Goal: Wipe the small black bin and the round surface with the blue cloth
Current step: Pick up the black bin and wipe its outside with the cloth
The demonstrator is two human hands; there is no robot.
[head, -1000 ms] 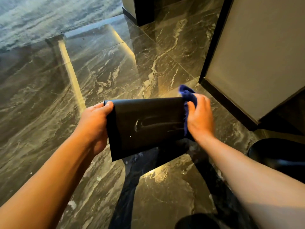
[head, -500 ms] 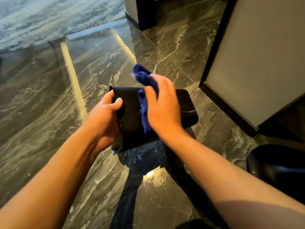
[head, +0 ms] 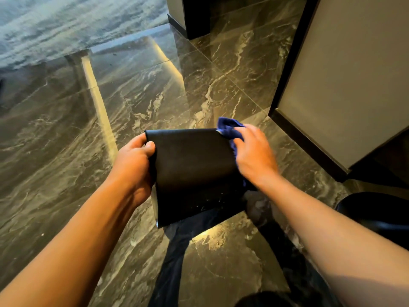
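Note:
I hold the small black bin in the air over the marble floor, one flat side facing me. My left hand grips its left edge, thumb on the face. My right hand presses the crumpled blue cloth against the bin's upper right corner and right side. Part of the cloth is hidden under my palm. The round black surface shows at the lower right edge, partly cut off by my right forearm.
Glossy dark marble floor spreads all around. A beige panel with a dark base stands at the right. A dark pillar base is at the top centre. A carpet begins at the far left.
The bin has turned so a flat side faces me again. My right hand with the cloth moved from the bin's middle to its upper right corner. My left hand kept its hold.

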